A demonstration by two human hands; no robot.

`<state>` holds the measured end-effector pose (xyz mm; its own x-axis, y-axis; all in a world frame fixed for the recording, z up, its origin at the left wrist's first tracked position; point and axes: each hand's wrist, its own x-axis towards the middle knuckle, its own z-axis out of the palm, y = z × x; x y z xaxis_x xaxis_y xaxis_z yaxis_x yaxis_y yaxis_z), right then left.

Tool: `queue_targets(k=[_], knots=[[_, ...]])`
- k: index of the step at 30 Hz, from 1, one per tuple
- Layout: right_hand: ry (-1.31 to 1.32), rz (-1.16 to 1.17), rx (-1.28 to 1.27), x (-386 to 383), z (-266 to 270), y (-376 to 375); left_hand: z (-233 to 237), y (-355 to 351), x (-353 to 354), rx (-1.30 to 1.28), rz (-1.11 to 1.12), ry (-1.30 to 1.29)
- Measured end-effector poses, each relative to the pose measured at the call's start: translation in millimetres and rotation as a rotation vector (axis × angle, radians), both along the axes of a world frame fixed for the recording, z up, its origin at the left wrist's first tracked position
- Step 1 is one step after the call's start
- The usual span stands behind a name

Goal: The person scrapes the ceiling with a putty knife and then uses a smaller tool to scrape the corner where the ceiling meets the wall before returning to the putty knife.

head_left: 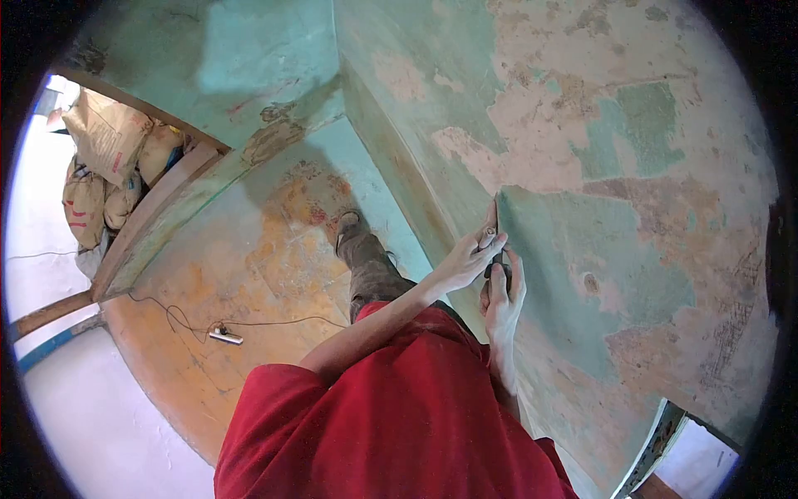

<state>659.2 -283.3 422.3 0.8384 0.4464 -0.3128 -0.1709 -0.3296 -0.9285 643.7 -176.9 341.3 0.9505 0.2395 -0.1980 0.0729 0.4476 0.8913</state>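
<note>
My left hand (pixel 472 259) is closed around the handle of what looks like a scraper (pixel 497 213). Its thin blade is seen nearly edge-on, against or very close to the wall (pixel 565 258). Just below, my right hand (pixel 504 298) is also closed, its fingers on the dark lower part of the same tool. The fingers hide much of the handle and the exact grip. Around the blade the wall has patchy green paint, with pinkish bare plaster where the paint is gone.
A power strip (pixel 225 335) with a trailing cable lies on the stained orange floor (pixel 274 291). Filled sacks (pixel 108 137) are piled beyond a raised sill (pixel 158 216) at left. One shoe (pixel 347 223) stands near the wall's base. An opening (pixel 694 457) shows at lower right.
</note>
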Motion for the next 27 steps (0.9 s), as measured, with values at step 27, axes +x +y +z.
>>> queue_targets(k=[27], knots=[[-0.415, 0.141, -0.150, 18, -53, 26, -50, 33, 15, -0.015, 0.092, 0.093]])
